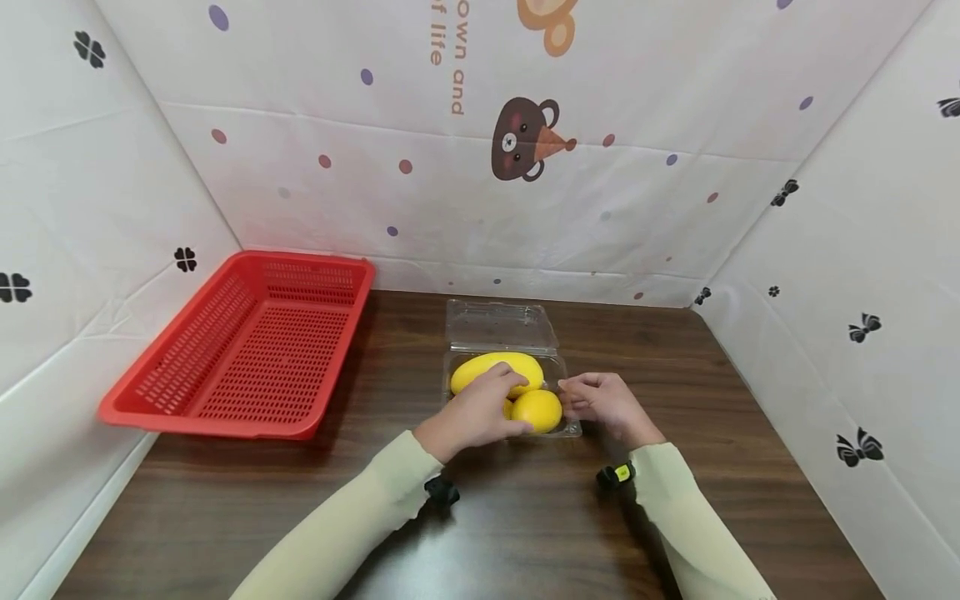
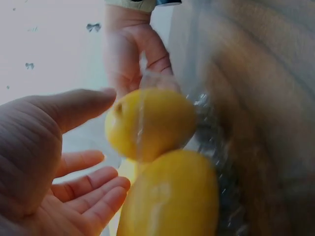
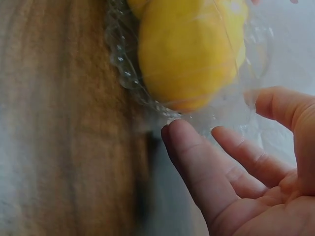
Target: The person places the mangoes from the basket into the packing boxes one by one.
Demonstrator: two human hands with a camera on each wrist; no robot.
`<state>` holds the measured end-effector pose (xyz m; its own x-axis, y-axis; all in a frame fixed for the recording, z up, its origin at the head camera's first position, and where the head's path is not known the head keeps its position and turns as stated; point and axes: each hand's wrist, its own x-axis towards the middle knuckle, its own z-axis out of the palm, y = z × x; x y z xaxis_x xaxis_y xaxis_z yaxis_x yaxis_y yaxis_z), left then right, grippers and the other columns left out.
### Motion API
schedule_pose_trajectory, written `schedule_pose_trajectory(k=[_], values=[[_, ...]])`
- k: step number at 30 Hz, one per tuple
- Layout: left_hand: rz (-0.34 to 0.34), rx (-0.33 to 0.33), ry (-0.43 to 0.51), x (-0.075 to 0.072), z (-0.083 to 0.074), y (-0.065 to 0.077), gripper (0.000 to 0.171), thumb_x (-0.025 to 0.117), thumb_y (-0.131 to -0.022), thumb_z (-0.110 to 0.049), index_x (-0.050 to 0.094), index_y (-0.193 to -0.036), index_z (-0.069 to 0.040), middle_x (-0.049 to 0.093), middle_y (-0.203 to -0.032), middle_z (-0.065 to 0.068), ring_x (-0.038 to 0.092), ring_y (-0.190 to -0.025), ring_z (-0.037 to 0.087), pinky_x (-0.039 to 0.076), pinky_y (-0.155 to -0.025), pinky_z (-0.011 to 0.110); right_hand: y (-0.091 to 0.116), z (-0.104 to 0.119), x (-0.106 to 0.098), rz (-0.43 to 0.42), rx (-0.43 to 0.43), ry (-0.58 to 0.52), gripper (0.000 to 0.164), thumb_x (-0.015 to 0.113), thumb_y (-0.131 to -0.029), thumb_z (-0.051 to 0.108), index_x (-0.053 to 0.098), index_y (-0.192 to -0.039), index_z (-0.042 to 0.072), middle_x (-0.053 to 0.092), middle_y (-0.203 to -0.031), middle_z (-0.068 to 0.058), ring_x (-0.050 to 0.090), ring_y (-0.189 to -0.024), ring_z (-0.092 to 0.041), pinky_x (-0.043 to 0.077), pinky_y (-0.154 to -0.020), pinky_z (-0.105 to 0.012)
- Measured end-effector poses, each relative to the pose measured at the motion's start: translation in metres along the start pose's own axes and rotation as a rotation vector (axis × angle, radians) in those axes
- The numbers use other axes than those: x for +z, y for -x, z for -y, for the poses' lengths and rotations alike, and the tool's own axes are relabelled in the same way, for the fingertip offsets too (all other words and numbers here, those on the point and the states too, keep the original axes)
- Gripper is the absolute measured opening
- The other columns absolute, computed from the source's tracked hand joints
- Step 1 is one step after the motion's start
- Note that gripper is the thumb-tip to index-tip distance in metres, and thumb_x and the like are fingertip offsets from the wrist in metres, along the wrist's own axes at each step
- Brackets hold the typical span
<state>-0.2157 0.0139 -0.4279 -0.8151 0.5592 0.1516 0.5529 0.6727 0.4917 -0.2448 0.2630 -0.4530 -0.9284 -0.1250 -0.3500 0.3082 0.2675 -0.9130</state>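
A clear plastic clamshell box lies on the table with its lid folded back toward the wall. In it rest a long yellow fruit and a rounder yellow fruit; a bit of another yellow fruit shows beneath my left hand. That hand hovers over the fruits, and the left wrist view has its thumb and fingers spread beside the round fruit. At the box's right side is my right hand. In the right wrist view its fingertips are right at the clear rim.
To the left stands a red slotted plastic basket, with nothing inside. The dark wood table meets white printed cloth walls at the back and both sides.
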Motion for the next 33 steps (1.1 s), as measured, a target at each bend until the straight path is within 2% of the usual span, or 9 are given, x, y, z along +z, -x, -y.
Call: schedule_pose_trajectory(k=[5,11,16,20,23,25,29,31,33], values=[[-0.028,-0.047,0.088,-0.022,0.017,-0.002,0.059,0.073,-0.078,-0.042,0.057,-0.126,-0.010,0.055,-0.119,0.003,0.055,-0.107,0.018,0.047,-0.093,0.033,-0.007,0.003,-0.010,0.008,-0.004,-0.019,0.051,0.069,-0.085,0.032,0.058,-0.118,-0.006,0.066,-0.108,-0.024,0.069,-0.089,-0.028,0.055,-0.079,-0.039],[-0.145,-0.149,0.250,-0.046,0.049,-0.004,0.041,0.068,-0.086,-0.034,0.061,-0.119,-0.012,0.057,-0.114,0.005,0.055,-0.106,0.023,0.047,-0.091,0.037,-0.020,0.009,-0.021,-0.004,-0.008,-0.041,0.050,0.067,-0.086,0.033,0.058,-0.119,-0.004,0.063,-0.114,-0.026,0.069,-0.093,-0.030,0.055,-0.081,-0.041],[-0.259,-0.275,0.328,-0.049,0.074,-0.004,0.030,0.065,-0.088,-0.030,0.061,-0.114,-0.015,0.055,-0.112,0.001,0.055,-0.106,0.024,0.049,-0.091,0.039,-0.029,0.013,-0.025,-0.007,-0.011,-0.041,0.049,0.066,-0.087,0.036,0.059,-0.119,0.000,0.064,-0.115,-0.023,0.068,-0.095,-0.028,0.055,-0.081,-0.039],[-0.307,-0.395,0.350,-0.044,0.090,-0.006,0.030,0.062,-0.090,-0.027,0.059,-0.115,-0.011,0.056,-0.109,0.005,0.054,-0.099,0.024,0.050,-0.086,0.038,-0.037,0.014,-0.027,0.005,-0.014,-0.048,0.051,0.063,-0.089,0.036,0.055,-0.123,0.000,0.063,-0.115,-0.023,0.068,-0.094,-0.026,0.055,-0.081,-0.036],[-0.298,-0.499,0.386,-0.039,0.099,-0.006,0.033,0.061,-0.090,-0.027,0.058,-0.117,-0.008,0.058,-0.105,0.008,0.054,-0.090,0.023,0.051,-0.078,0.035,-0.044,0.014,-0.026,-0.009,-0.003,-0.074,0.049,0.064,-0.089,0.034,0.056,-0.123,0.001,0.064,-0.110,-0.020,0.068,-0.090,-0.023,0.056,-0.079,-0.033],[-0.268,-0.558,0.462,-0.035,0.105,-0.007,0.035,0.060,-0.091,-0.028,0.057,-0.118,-0.007,0.060,-0.102,0.010,0.057,-0.085,0.024,0.052,-0.074,0.035,-0.047,0.014,-0.024,-0.007,0.000,-0.077,0.047,0.064,-0.089,0.033,0.056,-0.124,0.001,0.065,-0.107,-0.016,0.067,-0.088,-0.020,0.056,-0.076,-0.031],[-0.204,-0.623,0.706,-0.028,0.115,-0.009,0.031,0.061,-0.091,-0.025,0.058,-0.116,-0.008,0.061,-0.100,0.011,0.059,-0.080,0.024,0.055,-0.072,0.033,-0.052,0.012,-0.020,-0.006,0.005,-0.067,0.043,0.064,-0.089,0.028,0.058,-0.122,0.003,0.066,-0.102,-0.011,0.066,-0.082,-0.016,0.056,-0.069,-0.025],[-0.190,-0.636,0.834,-0.026,0.118,-0.011,0.026,0.062,-0.091,-0.019,0.059,-0.114,-0.008,0.061,-0.099,0.013,0.059,-0.078,0.024,0.056,-0.073,0.033,-0.054,0.011,-0.018,-0.014,0.009,-0.063,0.040,0.065,-0.089,0.028,0.059,-0.120,0.004,0.066,-0.101,-0.010,0.065,-0.077,-0.014,0.055,-0.065,-0.022],[-0.184,-0.647,0.922,-0.024,0.121,-0.012,0.023,0.062,-0.090,-0.014,0.060,-0.113,-0.008,0.060,-0.099,0.013,0.059,-0.078,0.024,0.056,-0.073,0.032,-0.055,0.011,-0.016,-0.024,0.016,-0.069,0.039,0.065,-0.088,0.028,0.060,-0.119,0.005,0.065,-0.101,-0.010,0.063,-0.072,-0.012,0.054,-0.061,-0.020]])
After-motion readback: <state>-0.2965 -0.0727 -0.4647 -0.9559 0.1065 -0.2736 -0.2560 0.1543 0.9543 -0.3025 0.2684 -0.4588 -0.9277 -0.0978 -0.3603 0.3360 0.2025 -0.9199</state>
